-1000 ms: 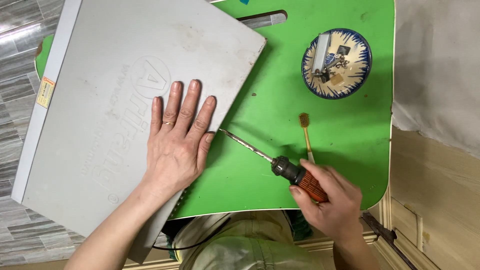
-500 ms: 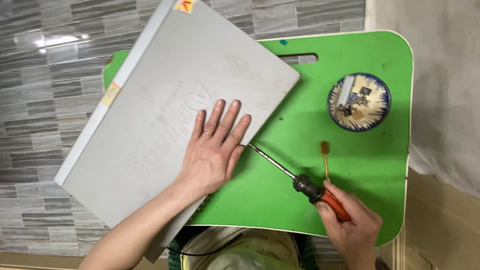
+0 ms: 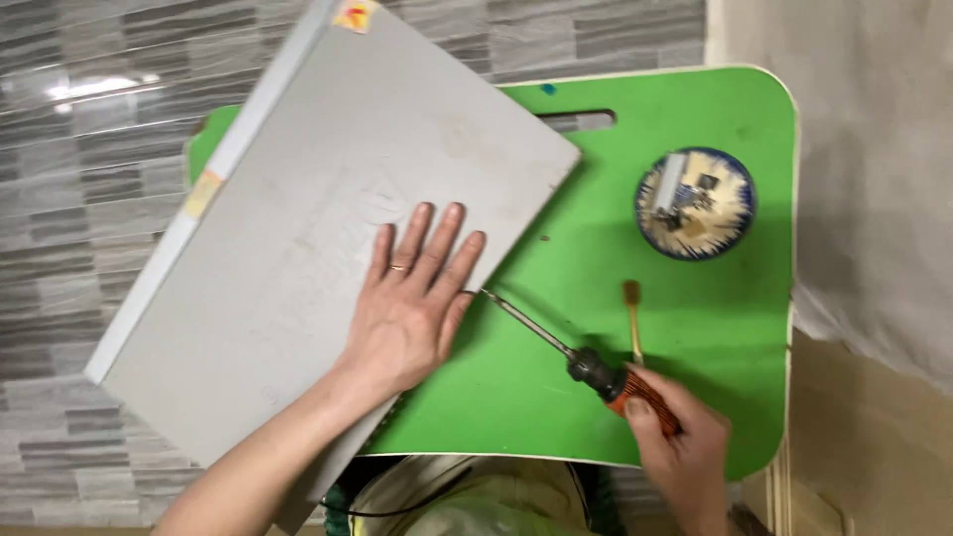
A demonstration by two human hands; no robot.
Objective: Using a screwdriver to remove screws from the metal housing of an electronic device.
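Left hand (image 3: 412,303) lies flat, fingers spread, pressing on the grey laptop (image 3: 328,238), near its edge toward the table's middle. Laptop sits askew, overhanging the green table's (image 3: 556,397) left edge. Right hand (image 3: 685,452) is wrapped around the screwdriver (image 3: 581,362) handle at the table's near edge. Compared with a second ago, the tip has moved in: it now sits at the laptop's edge, touching or nearly touching by the left fingertips. Grip unchanged. Small brush (image 3: 632,318) and bowl (image 3: 695,203) of parts lie toward the right edge, untouched.
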